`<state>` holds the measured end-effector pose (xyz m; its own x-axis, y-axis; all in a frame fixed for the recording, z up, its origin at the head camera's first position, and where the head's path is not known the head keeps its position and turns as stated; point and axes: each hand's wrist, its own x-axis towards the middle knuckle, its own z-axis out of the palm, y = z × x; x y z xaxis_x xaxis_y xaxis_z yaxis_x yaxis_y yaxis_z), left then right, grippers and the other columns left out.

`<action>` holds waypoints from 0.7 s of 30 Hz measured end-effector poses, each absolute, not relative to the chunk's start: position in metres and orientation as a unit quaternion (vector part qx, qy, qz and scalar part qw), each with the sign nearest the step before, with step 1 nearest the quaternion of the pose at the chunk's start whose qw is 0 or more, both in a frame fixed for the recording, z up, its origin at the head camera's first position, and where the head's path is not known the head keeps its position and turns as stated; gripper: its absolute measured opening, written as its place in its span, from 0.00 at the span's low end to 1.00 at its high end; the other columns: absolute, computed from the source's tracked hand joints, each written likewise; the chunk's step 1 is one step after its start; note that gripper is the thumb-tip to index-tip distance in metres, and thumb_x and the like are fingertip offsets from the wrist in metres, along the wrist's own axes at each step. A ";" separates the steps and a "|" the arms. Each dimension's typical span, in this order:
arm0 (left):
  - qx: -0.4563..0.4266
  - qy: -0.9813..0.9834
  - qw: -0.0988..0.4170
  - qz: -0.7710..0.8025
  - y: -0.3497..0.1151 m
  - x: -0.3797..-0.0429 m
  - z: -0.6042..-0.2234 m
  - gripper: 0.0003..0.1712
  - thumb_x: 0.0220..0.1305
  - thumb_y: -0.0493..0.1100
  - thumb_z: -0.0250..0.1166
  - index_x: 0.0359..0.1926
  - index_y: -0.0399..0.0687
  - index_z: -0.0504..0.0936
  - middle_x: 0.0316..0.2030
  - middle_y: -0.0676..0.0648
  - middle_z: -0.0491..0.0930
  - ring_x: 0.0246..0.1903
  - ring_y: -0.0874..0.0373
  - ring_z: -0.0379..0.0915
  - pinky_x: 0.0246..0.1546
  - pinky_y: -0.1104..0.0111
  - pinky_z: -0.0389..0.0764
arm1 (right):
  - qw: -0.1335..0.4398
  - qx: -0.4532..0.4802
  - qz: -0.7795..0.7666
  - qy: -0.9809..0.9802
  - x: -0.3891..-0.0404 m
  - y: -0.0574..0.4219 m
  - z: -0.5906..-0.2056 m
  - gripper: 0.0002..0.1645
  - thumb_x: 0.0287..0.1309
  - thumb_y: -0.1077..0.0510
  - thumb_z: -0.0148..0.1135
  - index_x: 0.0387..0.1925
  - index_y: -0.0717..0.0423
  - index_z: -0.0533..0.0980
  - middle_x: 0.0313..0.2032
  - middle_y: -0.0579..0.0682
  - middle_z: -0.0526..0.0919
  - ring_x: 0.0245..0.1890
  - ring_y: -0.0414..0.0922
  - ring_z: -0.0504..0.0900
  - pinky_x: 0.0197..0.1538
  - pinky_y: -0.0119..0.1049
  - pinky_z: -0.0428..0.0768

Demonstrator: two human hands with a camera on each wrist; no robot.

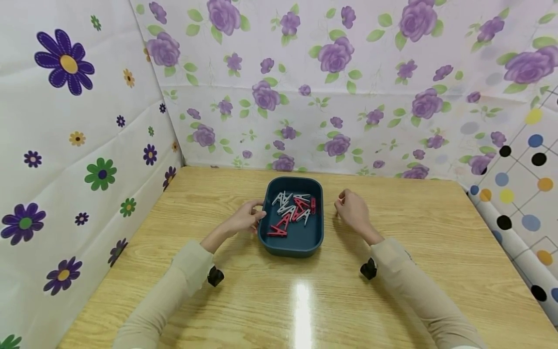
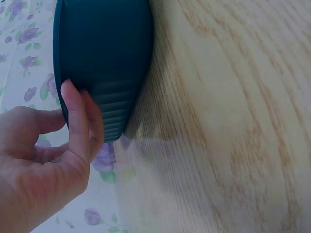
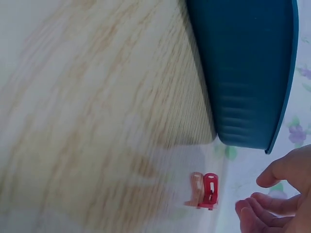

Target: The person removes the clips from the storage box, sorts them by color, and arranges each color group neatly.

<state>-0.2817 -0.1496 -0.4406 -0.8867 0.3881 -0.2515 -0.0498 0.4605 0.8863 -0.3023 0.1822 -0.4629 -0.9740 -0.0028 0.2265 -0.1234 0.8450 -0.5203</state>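
A dark teal plastic bin (image 1: 289, 245) stands on the table, with several red clothespins (image 1: 284, 222) and white clothespins (image 1: 305, 216) loose inside. My left hand (image 1: 246, 218) grips its left rim, thumb on one face of the wall and fingers on the other, as the left wrist view shows (image 2: 63, 155). To the right of the bin, apart from it, is my right hand (image 1: 354, 211), fingers bent loosely and thumb apart from them. A single red clothespin (image 3: 210, 189) appears just beyond those fingertips in the right wrist view, not touching them; its reflection shows on the tabletop.
The wooden table (image 1: 244, 300) has a glossy surface. Behind it hangs a cloth with purple roses (image 1: 266, 94); at the left is a flower-print cloth (image 1: 100, 174), at the right a dotted one (image 1: 532, 223). Dark wrist cameras (image 1: 368, 269) sit below both hands.
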 end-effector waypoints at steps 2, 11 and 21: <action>0.099 0.827 0.216 0.510 -0.149 -0.281 -0.441 0.28 0.76 0.41 0.49 0.72 0.40 0.56 0.44 0.32 0.79 0.23 0.57 0.74 0.33 0.53 0.83 | 0.125 0.050 0.277 -0.951 -0.302 0.180 -0.462 0.13 0.61 0.60 0.54 0.42 0.66 0.76 0.36 0.61 0.82 0.33 0.53 0.80 0.34 0.45 0.79; 0.098 0.830 0.216 0.506 -0.149 -0.280 -0.440 0.27 0.76 0.42 0.49 0.72 0.41 0.57 0.43 0.33 0.79 0.23 0.58 0.75 0.35 0.52 0.83 | 0.186 0.100 0.272 -0.939 -0.301 0.171 -0.461 0.12 0.60 0.63 0.54 0.42 0.66 0.77 0.36 0.61 0.81 0.34 0.53 0.79 0.36 0.46 0.79; 0.097 0.828 0.216 0.508 -0.149 -0.281 -0.441 0.28 0.76 0.42 0.49 0.72 0.41 0.56 0.45 0.32 0.79 0.23 0.59 0.75 0.36 0.51 0.83 | 0.229 0.160 0.273 -0.921 -0.299 0.159 -0.454 0.10 0.59 0.66 0.59 0.43 0.66 0.77 0.42 0.62 0.81 0.44 0.57 0.79 0.46 0.49 0.80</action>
